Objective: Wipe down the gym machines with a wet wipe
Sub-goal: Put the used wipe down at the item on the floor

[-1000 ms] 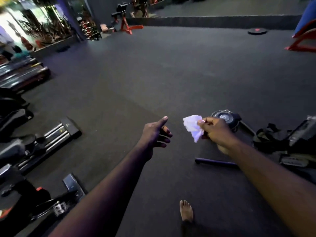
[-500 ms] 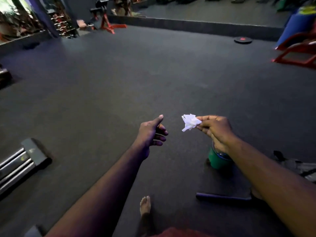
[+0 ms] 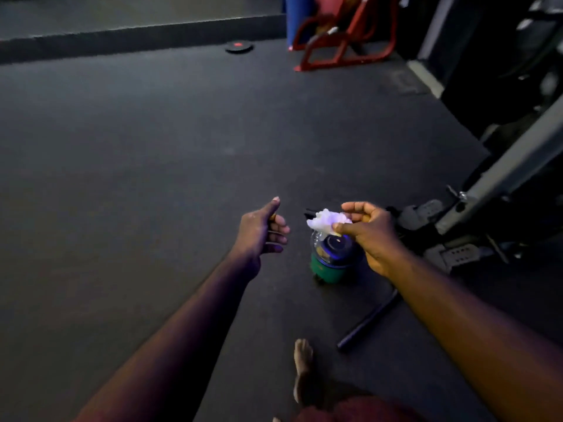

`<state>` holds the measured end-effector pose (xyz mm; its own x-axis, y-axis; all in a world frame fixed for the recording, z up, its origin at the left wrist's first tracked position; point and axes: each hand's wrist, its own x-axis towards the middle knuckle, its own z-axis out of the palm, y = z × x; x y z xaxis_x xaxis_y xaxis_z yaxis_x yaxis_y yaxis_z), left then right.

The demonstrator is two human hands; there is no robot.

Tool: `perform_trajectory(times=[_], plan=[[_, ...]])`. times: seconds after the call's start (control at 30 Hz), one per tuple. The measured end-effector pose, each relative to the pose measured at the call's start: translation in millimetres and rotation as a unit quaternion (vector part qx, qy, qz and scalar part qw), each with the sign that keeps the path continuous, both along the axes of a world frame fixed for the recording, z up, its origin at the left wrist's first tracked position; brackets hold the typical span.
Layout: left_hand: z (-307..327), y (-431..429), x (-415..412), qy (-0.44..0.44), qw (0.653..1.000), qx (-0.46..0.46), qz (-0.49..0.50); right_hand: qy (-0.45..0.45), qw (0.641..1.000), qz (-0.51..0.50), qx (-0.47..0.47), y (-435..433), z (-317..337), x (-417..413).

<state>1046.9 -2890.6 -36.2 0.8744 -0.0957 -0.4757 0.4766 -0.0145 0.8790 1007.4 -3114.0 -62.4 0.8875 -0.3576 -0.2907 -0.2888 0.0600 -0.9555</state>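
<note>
A crumpled white wet wipe (image 3: 327,220) is pinched between the thumb and fingers of my right hand (image 3: 370,236), held above a green-based tub with a dark lid (image 3: 332,258) standing on the floor. My left hand (image 3: 262,231) hovers a short way to the left of the wipe, empty, thumb raised and fingers loosely curled. A grey gym machine (image 3: 502,184) with pedals and a slanted frame stands at the right edge, close to my right hand.
A dark bar (image 3: 370,321) lies on the black rubber floor (image 3: 137,162) below the tub. My bare foot (image 3: 303,363) rests near the bottom middle. A red frame (image 3: 344,41) and a round weight plate (image 3: 239,47) sit at the back.
The view has swung right: the grey machine now fills the right edge and the equipment at the left is out of view. Both hands keep their pose, wipe still pinched.
</note>
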Motion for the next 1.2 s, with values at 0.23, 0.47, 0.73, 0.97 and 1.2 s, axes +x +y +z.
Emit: perform_trajectory(times=[0.23,0.47,0.73,0.97,1.2], plan=[[-24,-37,109,0.031,0.996,0.018,-0.087,0.043,0.993,-0.088,0.059,-32,-31,86],[-45,-57,205,0.056,0.987,0.024,-0.148,0.094,0.981,-0.119,0.122,-40,-44,154],[-64,-108,295,0.072,0.957,0.012,-0.280,0.065,0.953,-0.281,0.094,-44,-42,185],[-65,-146,318,0.078,0.922,-0.005,-0.380,0.055,0.926,-0.361,0.096,-47,-36,186],[-77,-175,326,0.081,0.909,0.026,-0.407,0.032,0.904,-0.405,0.134,-66,-52,183]])
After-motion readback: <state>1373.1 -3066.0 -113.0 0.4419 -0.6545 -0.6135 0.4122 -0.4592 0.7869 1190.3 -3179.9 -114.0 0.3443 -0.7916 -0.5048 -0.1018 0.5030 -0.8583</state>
